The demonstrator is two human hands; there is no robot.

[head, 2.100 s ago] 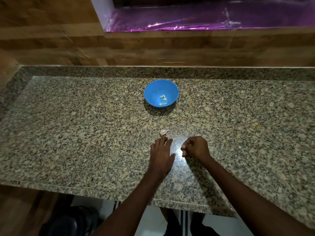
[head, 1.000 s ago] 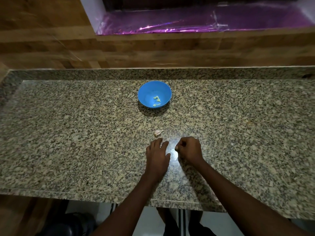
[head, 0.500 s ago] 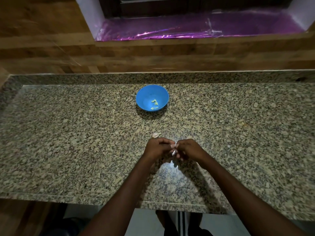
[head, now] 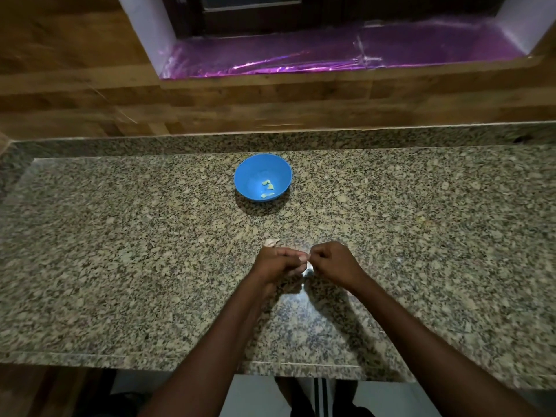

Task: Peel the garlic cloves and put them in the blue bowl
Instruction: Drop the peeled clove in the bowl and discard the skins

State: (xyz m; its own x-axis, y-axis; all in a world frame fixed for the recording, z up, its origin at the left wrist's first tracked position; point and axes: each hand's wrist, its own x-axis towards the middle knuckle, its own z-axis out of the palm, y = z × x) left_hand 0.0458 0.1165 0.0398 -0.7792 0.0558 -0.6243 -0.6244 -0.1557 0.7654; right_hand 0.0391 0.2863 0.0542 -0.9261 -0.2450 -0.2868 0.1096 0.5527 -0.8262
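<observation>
While seemingly pinched between both hands [head: 307, 261], a garlic clove [head: 307, 261]; peeled cloves [head: 267, 188] inside the blue bowl [head: 255, 170].

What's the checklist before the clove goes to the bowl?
1. Clove pinched between left hand and right hand: ok.
2. Clove fully peeled: cannot tell, mostly hidden by fingers.
3. Bowl upright, with room: ok, only a few pieces inside.
4. Path from the hands to the bowl clear: ok.
5. Loose piece on the counter beyond the left hand, clove or skin: cannot tell.
</observation>
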